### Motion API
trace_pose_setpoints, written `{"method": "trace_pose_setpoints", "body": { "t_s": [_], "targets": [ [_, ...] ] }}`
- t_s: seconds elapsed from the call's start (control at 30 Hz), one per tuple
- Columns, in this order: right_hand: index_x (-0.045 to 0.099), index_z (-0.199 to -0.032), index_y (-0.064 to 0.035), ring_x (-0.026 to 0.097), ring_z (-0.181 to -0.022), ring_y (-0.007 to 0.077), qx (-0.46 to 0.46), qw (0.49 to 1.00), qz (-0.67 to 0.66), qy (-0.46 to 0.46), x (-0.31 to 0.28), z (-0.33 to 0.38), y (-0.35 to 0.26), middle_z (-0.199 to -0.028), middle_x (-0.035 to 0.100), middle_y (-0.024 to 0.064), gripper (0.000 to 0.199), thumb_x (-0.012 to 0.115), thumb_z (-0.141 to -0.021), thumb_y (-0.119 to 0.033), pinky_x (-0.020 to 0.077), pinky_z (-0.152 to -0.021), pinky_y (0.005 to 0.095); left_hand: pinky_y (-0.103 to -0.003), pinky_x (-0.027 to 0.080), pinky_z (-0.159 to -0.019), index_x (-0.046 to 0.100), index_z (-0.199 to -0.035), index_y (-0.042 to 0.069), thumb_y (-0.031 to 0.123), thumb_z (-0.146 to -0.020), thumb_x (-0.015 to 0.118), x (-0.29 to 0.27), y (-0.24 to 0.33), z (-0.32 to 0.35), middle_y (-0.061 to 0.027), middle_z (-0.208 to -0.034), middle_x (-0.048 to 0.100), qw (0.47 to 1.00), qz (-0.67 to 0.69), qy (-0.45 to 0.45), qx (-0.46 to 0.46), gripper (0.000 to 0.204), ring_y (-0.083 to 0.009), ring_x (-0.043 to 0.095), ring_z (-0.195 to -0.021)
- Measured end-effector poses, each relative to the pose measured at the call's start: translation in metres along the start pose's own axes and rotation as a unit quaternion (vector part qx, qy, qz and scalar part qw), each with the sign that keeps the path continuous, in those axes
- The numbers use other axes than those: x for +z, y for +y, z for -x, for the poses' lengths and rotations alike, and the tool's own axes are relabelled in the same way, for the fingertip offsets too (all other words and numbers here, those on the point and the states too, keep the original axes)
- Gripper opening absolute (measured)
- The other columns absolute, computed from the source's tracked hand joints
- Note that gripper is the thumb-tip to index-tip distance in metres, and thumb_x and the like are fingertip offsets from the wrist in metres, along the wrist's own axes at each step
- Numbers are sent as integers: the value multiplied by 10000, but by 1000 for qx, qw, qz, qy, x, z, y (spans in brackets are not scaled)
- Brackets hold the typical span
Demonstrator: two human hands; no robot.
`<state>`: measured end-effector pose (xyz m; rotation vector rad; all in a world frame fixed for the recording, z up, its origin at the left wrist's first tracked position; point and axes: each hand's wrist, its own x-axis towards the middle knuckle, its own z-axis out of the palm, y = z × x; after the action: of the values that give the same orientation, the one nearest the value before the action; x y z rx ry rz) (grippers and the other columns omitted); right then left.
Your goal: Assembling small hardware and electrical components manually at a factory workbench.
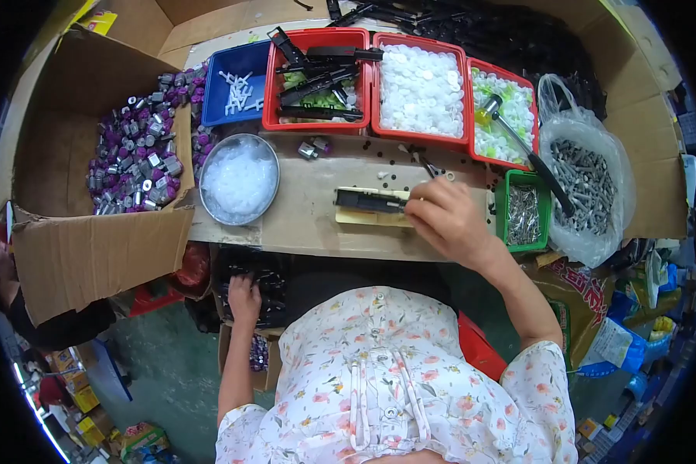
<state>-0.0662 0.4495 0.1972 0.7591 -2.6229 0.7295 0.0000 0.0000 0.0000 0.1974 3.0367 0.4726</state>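
Note:
A long black plastic housing (370, 201) lies in a cream-coloured block (362, 217) on the work table. My right hand (450, 219) is at the housing's right end, its thumb and fingers closed together. A small pale piece shows by the fingertips, but what they hold is hidden. Just above that hand is a thin dark tool (428, 165); whether the hand touches it I cannot tell. Below the table edge, my left hand (244, 298) rests over a heap of black plastic parts (269, 288), fingers stretched out and slightly apart.
A carton (100, 255) of purple-and-silver parts stands left, beside a metal bowl (272, 203) of clear pieces. Blue (213, 85) and red bins (373, 127) line the back. A hammer (530, 151) lies across the right red bin, near a green tray (527, 247) of pins and a bag (625, 185) of metal parts.

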Motion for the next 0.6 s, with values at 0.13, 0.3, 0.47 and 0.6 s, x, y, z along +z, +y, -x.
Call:
{"method": "trace_pose_setpoints", "body": {
  "t_s": [0.13, 0.3, 0.47, 0.6],
  "targets": [
    [634, -913, -78, 602, -862, 237, 8, 999, -16, -45, 4, 10, -1, -937, 605, 49, 160, 723, -780, -71, 433, -702, 370, -384, 487, -714, 693, -953, 5, -49, -770, 693, -68, 83, -25, -123, -783, 622, 981, 97, 110, 127, 191, -302, 589, -778],
    [635, -916, -80, 599, -862, 225, 8, 998, 16, -66, 4, 9, 1, -924, 600, 44, 159, 717, -781, -73, 412, -689, 356, -369, 487, -691, 697, -953, -5, -94, -714, 726, -122, 160, -74, -119, -814, 628, 935, 145, 202, 254, 257, -305, 586, -784],
    [634, -947, -86, 589, -897, 217, 17, 992, 55, -114, -4, 10, 0, -950, 593, 39, 182, 698, -778, -65, 402, -724, 368, -414, 488, -812, 672, -998, -20, -75, -671, 674, -127, 197, -131, -136, -1007, 624, 928, 83, 191, 309, 331, -329, 584, -961],
    [631, -970, -84, 574, -931, 215, 11, 987, 77, -139, -5, 4, 0, -971, 582, 40, 240, 698, -742, -55, 399, -752, 372, -412, 463, -888, 646, -1028, -35, -30, -703, 623, -127, 219, -169, -150, -1081, 621, 931, -17, 185, 315, 326, -321, 549, -1097]
  ]
}}
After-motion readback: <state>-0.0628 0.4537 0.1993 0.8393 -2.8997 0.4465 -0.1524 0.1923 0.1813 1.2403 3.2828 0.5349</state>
